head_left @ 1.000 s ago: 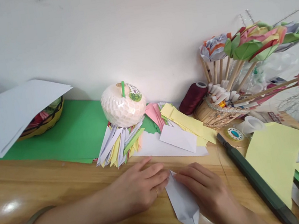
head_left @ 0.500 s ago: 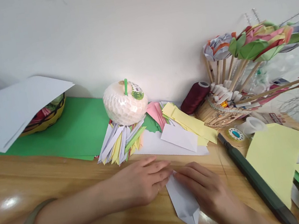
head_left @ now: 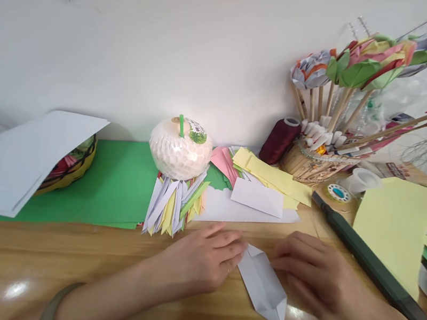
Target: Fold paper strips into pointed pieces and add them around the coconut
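Observation:
A small white sheet of paper [head_left: 262, 284] lies on the wooden table, folded, with a pointed near end and creased flaps at both ends. My left hand [head_left: 216, 257] rests flat, its outstretched fingertips on the paper's upper left edge; a ring is on one finger. My right hand [head_left: 317, 276] is at the paper's right edge, fingers curled together and tips touching that edge. Its thumb is mostly hidden. Just beyond my left hand lies a bundle of folded paper strips [head_left: 174, 204] in white, yellow and green. A flat white paper piece [head_left: 257, 196] lies farther back.
A white wrapped round item [head_left: 181, 149] stands by the wall on green sheets [head_left: 127, 179]. At right are a dark green long tool [head_left: 366, 254], yellow paper [head_left: 397, 223], a maroon thread spool [head_left: 279, 140] and a holder of paper flowers [head_left: 299, 162]. White sheets [head_left: 29, 151] cover a basket at left.
My right hand has moved right, from the paper's far tip to its right edge, uncovering the small folded flap at the top. My left hand stays in place.

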A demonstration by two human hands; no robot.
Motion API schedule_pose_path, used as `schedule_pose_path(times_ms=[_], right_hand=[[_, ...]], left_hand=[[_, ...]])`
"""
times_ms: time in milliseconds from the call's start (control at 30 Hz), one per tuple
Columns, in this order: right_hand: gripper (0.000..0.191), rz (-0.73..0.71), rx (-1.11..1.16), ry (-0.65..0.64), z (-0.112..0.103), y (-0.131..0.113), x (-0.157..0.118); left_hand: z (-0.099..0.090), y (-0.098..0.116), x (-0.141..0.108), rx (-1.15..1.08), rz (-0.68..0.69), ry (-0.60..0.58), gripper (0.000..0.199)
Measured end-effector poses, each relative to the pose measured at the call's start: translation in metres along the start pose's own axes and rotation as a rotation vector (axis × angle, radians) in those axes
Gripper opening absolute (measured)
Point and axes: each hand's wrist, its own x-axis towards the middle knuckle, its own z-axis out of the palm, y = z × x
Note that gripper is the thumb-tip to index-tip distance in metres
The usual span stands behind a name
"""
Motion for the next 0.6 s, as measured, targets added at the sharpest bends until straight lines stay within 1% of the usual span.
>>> schedule_pose_path(times_ms=[67, 100, 167, 233, 367, 467, 600], right_hand=[[0.029, 0.05, -0.024, 0.008, 0.001, 0.0, 0.0], [0.032, 0.058, -0.047, -0.009, 0.002, 0.001, 0.001], [0.036, 0.042, -0.085, -0.073, 0.004, 0.001, 0.004], [0.033, 0.009, -0.093, -0.103, 0.003, 0.001, 0.006], [0.026, -0.015, -0.055, -0.028, -0.004, 0.004, 0.005], [0.023, 0.034, -0.006, 0.007, -0.01, 0.003, 0.003], [0.013, 0.091, 0.017, -0.033, -0.013, 0.002, 0.001]], left_hand=[[0.001, 0.0, -0.001, -0.007, 0.001, 0.006, 0.028], [0.002, 0.0, -0.001, -0.011, 0.001, 0.004, 0.028], [0.003, 0.0, -0.001, -0.015, 0.0, 0.002, 0.029], [0.003, 0.0, -0.001, -0.013, -0.003, -0.002, 0.027], [-0.001, 0.0, 0.0, -0.003, -0.007, -0.008, 0.023], [-0.003, 0.003, -0.001, 0.039, -0.016, 0.052, 0.018], [-0.001, 0.011, -0.004, 0.126, -0.057, 0.153, 0.012]])
